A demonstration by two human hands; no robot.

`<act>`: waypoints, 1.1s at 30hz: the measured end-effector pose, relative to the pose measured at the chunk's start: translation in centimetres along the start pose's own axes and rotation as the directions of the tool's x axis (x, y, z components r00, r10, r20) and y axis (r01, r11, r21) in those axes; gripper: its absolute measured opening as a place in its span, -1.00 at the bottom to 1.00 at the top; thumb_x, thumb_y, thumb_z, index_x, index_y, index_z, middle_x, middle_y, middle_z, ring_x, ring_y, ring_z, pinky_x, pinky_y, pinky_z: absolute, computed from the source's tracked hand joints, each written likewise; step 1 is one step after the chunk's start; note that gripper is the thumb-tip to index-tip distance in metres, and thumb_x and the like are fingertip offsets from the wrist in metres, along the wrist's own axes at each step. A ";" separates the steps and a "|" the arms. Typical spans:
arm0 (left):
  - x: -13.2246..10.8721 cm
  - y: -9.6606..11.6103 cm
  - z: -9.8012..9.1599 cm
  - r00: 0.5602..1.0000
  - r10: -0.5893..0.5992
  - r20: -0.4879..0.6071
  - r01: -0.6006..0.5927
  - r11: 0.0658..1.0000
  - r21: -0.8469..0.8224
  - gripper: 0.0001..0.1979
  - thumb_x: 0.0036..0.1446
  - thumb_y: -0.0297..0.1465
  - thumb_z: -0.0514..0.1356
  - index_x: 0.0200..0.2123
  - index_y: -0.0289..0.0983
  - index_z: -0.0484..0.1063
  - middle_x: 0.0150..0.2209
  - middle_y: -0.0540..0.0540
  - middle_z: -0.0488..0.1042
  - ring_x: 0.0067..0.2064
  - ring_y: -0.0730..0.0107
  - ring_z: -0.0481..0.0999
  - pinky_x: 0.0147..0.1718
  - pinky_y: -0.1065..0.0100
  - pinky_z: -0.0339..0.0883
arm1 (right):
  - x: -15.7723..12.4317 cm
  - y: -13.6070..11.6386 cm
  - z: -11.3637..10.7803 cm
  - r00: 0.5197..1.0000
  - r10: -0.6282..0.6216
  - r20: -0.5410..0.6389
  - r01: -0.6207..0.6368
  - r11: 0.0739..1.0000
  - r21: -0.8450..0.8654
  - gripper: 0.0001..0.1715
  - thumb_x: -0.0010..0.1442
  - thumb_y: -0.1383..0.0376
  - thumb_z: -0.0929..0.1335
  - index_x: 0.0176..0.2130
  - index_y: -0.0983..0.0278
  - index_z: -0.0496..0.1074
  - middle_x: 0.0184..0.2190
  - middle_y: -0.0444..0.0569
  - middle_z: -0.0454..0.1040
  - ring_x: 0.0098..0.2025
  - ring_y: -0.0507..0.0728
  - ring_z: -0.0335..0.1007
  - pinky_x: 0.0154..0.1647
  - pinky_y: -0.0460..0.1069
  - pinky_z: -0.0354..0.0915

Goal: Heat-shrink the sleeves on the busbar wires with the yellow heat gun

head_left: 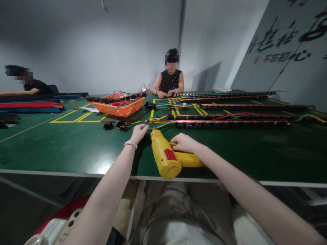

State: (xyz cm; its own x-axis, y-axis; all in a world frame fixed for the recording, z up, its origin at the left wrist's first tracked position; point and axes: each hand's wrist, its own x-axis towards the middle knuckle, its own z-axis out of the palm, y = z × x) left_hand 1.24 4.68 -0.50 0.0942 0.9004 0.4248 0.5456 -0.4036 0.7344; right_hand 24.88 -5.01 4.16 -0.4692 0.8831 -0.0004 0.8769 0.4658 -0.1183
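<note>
Too small to tell if my left hand (pixel 139 134) pinches wires (pixel 159 119). My right hand (pixel 184 142) hides part of yellow heat gun (pixel 162 153). Wall lettering (pixel 282 56) cut off by right edge.

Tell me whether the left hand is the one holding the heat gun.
No, the right hand grips the heat gun, while the left hand is near its nozzle.

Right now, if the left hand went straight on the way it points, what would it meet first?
Most likely the coloured wire ends just ahead of the left hand, at the nearest long black strip. Depth is unclear, and the hand may already be touching a wire.
</note>
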 end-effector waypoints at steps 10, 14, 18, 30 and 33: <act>-0.2 0.0 0.3 0.997 0.007 0.072 -0.006 1.000 -0.007 -0.60 0.08 -0.15 0.04 -0.68 -0.24 0.14 -0.72 0.08 0.17 -0.58 0.47 0.28 -0.48 0.42 0.10 | -1.1 5.2 -1.0 0.983 0.164 -0.082 -0.173 0.976 -0.131 -0.76 0.06 0.19 0.26 -0.49 0.23 0.44 -0.48 -0.05 0.49 -0.39 0.09 0.35 -0.45 -0.09 0.05; 0.0 -0.1 0.4 0.997 0.000 0.074 -0.001 1.000 0.012 -0.59 0.10 -0.13 0.02 -0.67 -0.25 0.17 -0.71 0.07 0.17 -0.58 0.48 0.25 -0.48 0.42 0.06 | -1.3 6.7 -1.1 0.975 0.208 -0.082 -0.217 0.969 -0.120 -0.74 0.07 0.18 0.24 -0.46 0.22 0.45 -0.44 -0.03 0.51 -0.35 0.12 0.39 -0.43 -0.09 0.08; 0.2 -0.1 0.3 0.999 -0.036 -0.001 0.036 0.991 0.131 -0.53 0.13 -0.11 -0.02 -0.71 -0.25 0.15 -0.71 0.05 0.11 -0.58 0.48 0.13 -0.52 0.39 -0.08 | -1.2 6.9 -0.9 0.977 0.201 -0.075 -0.210 0.969 -0.133 -0.75 0.07 0.19 0.23 -0.45 0.21 0.45 -0.41 -0.02 0.52 -0.34 0.13 0.40 -0.43 -0.08 0.08; 0.0 0.4 0.0 0.988 -0.153 -0.009 0.150 0.952 0.269 -0.57 0.11 -0.13 0.01 -0.68 -0.23 0.32 -0.64 -0.03 0.26 -0.53 0.39 0.22 -0.51 0.36 -0.08 | -1.8 3.6 -0.2 0.998 0.060 0.025 -0.060 0.998 0.011 -0.85 0.05 0.29 0.28 -0.45 0.25 0.43 -0.44 -0.06 0.51 -0.38 0.09 0.38 -0.42 -0.10 0.09; -0.1 0.5 0.0 0.989 -0.144 0.017 0.133 0.948 0.291 -0.55 0.12 -0.14 0.02 -0.71 -0.24 0.29 -0.65 -0.03 0.24 -0.54 0.40 0.20 -0.50 0.35 -0.09 | -1.3 1.5 -0.1 0.999 0.016 0.037 -0.015 1.000 -0.025 -0.86 0.04 0.28 0.29 -0.51 0.25 0.38 -0.47 -0.06 0.49 -0.41 0.08 0.35 -0.45 -0.09 0.04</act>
State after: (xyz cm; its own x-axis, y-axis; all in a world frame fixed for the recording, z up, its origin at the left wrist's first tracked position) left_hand 1.52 4.39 -0.15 0.0292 0.9517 0.3055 0.7715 -0.2158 0.5985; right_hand 26.78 -5.47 4.08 -0.4587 0.8877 -0.0390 0.8862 0.4538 -0.0934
